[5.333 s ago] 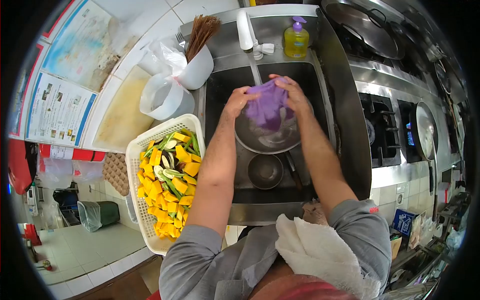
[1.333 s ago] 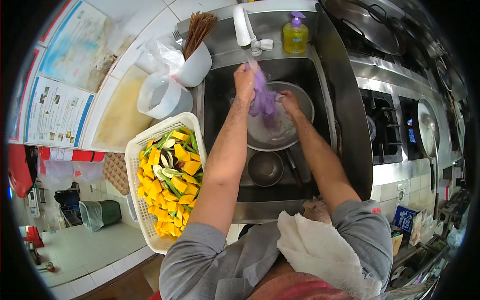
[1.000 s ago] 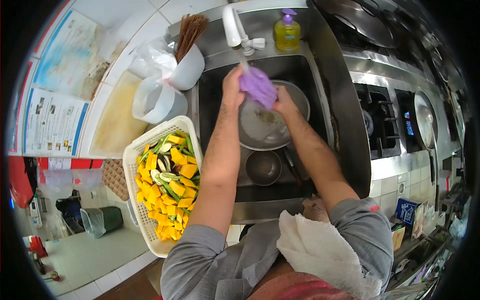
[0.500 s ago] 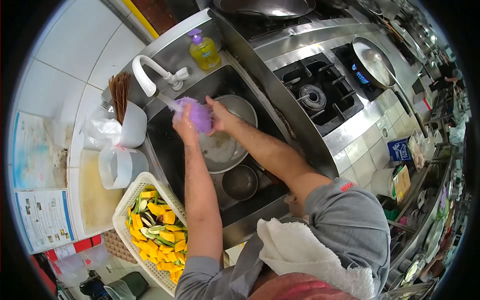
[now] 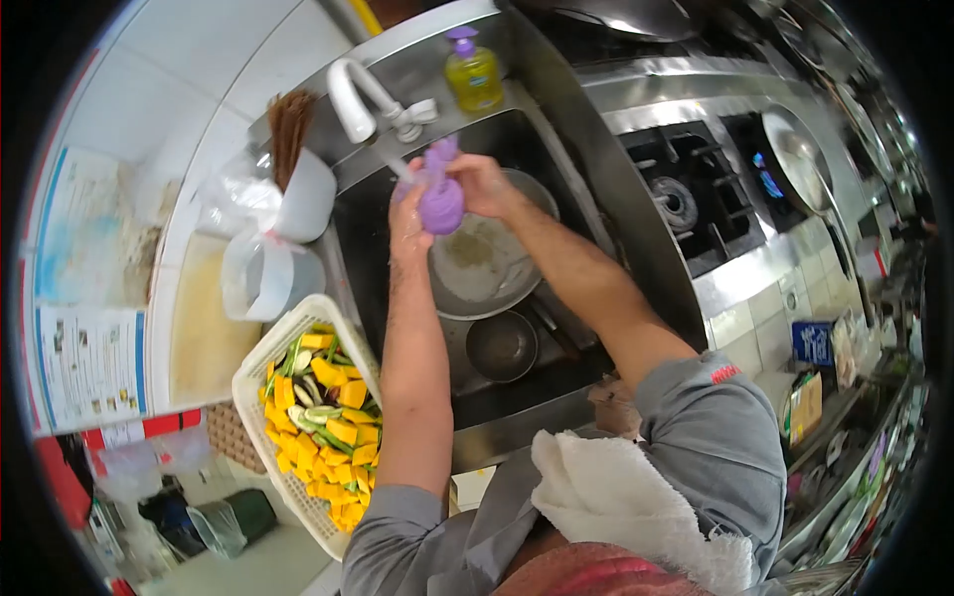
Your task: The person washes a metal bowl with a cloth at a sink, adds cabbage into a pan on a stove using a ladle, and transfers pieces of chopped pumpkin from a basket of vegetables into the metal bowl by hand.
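Partly over the pan (image 5: 479,283), the cloth (image 5: 441,209) is bunched in the closed grip of the left hand (image 5: 408,224) and right hand (image 5: 485,187).

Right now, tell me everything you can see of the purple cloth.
The purple cloth looks like soft, thin fabric, bunched into a rounded lump with a narrower end sticking up. The left hand and the right hand grip it between them, over the large pan in the sink. The water stream falls close by; whether it strikes the fabric is unclear.
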Demonstrator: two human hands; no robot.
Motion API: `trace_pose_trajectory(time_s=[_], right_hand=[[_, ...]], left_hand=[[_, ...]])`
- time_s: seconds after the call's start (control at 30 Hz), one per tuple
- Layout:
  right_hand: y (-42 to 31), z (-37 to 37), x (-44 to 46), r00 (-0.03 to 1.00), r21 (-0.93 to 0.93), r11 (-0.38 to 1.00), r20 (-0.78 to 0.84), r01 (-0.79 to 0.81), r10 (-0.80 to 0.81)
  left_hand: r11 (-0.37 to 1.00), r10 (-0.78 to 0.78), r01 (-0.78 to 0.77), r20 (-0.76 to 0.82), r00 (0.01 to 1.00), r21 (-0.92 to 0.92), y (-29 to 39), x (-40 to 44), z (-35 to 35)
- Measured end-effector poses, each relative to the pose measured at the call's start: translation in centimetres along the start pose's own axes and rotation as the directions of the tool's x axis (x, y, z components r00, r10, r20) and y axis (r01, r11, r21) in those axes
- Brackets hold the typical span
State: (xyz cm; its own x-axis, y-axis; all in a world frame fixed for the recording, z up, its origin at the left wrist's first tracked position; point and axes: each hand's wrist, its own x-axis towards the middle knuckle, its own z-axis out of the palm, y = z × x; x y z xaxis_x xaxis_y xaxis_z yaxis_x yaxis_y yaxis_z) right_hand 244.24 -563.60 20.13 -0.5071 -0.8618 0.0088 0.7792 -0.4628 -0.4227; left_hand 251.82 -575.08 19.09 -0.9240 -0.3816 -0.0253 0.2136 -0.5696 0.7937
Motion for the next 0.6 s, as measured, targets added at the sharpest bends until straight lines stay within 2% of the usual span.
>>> trace_pose_trajectory(time_s=[0.03, 0.07, 0.1, 0.13, 0.17, 0.23, 0.27, 0.33, 0.37, 0.43, 0.47, 0.53, 0.57, 0.6], right_hand=[[0.2, -0.1, -0.8, 0.999, -0.018, 0.999, -0.044, -0.027, 0.026], [0.4, -0.1, -1.1, 0.998, -0.013, 0.999, -0.029, -0.049, 0.049], [0.6, -0.2, -1.5, 0.968, -0.093, 0.963, -0.007, -0.252, 0.252], [1.0, -0.6, -1.7, 0.896, -0.176, 0.882, -0.003, -0.437, 0.443], [1.1, -0.9, -1.7, 0.890, -0.174, 0.876, 0.001, -0.449, 0.456], [1.3, -1.7, -1.3, 0.884, -0.419, 0.791, -0.067, -0.445, 0.462], [1.7, -2.0, -1.1, 0.881, -0.415, 0.790, -0.065, -0.452, 0.469], [2.2, -2.4, -0.9, 0.862, -0.604, 0.623, -0.259, -0.496, 0.435], [2.7, -2.6, -0.8, 0.860, -0.604, 0.621, -0.260, -0.500, 0.440], [4.3, -3.4, -0.7, 0.955, -0.651, 0.707, -0.101, -0.276, 0.280], [5.0, -3.9, -0.8, 0.953, -0.647, 0.709, -0.105, -0.282, 0.284], [6.0, -3.8, -1.2, 0.995, -0.776, 0.625, -0.096, -0.085, 0.015], [6.8, -3.7, -1.0, 0.995, -0.776, 0.625, -0.096, -0.086, 0.017], [8.0, -4.6, -0.5, 0.978, -0.932, 0.360, -0.116, -0.047, -0.172]], left_hand=[[1.000, 0.021, -0.021, -0.024, 0.999, 0.007, 0.3, 0.0, 0.0], [0.995, -0.022, 0.025, -0.036, 0.999, 0.095, 0.4, 0.2, -0.2], [0.981, -0.071, 0.079, -0.051, 0.996, 0.180, 0.3, 0.2, -0.2], [0.981, -0.066, 0.077, -0.069, 0.995, 0.180, 0.3, 0.0, 0.1], [0.964, -0.070, 0.084, -0.064, 0.995, 0.252, 0.2, -0.2, 0.6], [0.888, -0.086, 0.115, -0.084, 0.993, 0.445, -0.1, 0.1, 0.4], [0.888, -0.087, 0.120, -0.093, 0.992, 0.445, -0.4, 0.0, 0.3], [0.779, 0.007, 0.051, -0.090, 0.996, 0.625, -0.8, 0.0, 0.5], [0.780, 0.008, 0.054, -0.096, 0.995, 0.624, -0.8, 0.0, 0.5], [0.580, 0.077, -0.011, -0.042, 0.996, 0.815, -1.2, 0.2, 0.1], [0.580, 0.072, -0.004, -0.047, 0.996, 0.814, -1.5, 0.2, -0.1], [0.486, 0.174, 0.004, -0.102, 0.979, 0.874, -2.7, 0.5, -1.2], [0.486, 0.175, 0.005, -0.103, 0.979, 0.874, -3.4, 0.5, -1.6], [0.337, 0.246, 0.045, -0.134, 0.960, 0.941, -4.2, 0.6, -2.1]])
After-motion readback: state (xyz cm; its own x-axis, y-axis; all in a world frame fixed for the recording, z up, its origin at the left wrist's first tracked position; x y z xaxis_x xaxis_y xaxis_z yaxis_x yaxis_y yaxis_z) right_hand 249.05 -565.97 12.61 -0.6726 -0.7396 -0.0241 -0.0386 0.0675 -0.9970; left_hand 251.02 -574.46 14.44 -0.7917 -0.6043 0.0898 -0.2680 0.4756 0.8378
